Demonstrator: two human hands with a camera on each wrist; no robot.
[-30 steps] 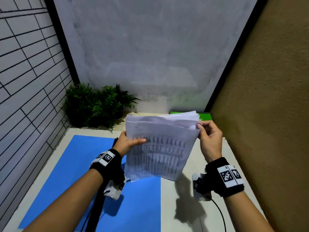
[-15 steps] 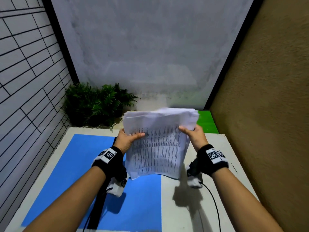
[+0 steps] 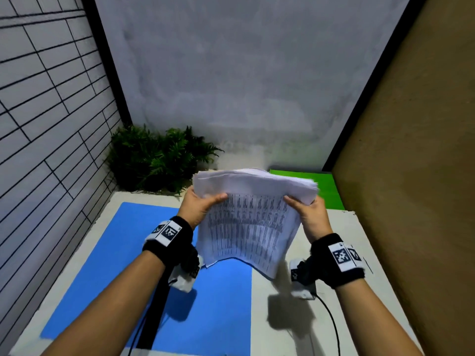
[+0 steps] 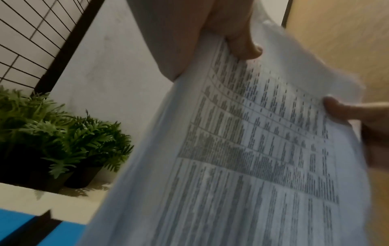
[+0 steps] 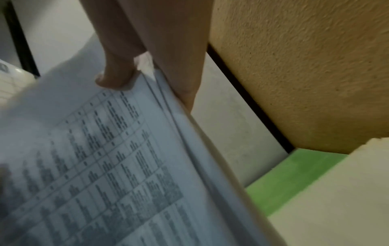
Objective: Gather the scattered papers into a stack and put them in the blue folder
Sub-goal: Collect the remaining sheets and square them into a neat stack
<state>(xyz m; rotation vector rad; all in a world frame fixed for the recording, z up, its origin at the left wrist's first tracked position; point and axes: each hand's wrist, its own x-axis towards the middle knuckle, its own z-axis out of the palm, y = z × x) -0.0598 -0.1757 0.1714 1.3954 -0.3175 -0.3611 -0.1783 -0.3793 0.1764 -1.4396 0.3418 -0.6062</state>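
Both hands up: the left hand [image 3: 199, 207] and right hand [image 3: 312, 217] pinch the stack of papers [image 3: 250, 222] by its far corners, thumbs on top, above the open blue folder [image 3: 102, 265] on the table [image 3: 372, 265].

Papers: you see a stack of white sheets [image 3: 250, 222], the near face printed with a dense table in fine rows and columns; the text is too blurred to read.
Pose: raised above the table, roughly upright and leaning, upper part bowed over, lower edge hanging free with one corner drooping lower.
Edges: sheet ends fan slightly at the top right [image 5: 168, 103].
Blue folder: you see it [image 3: 102, 265] flat on the table, below and left of the papers, apart from them.
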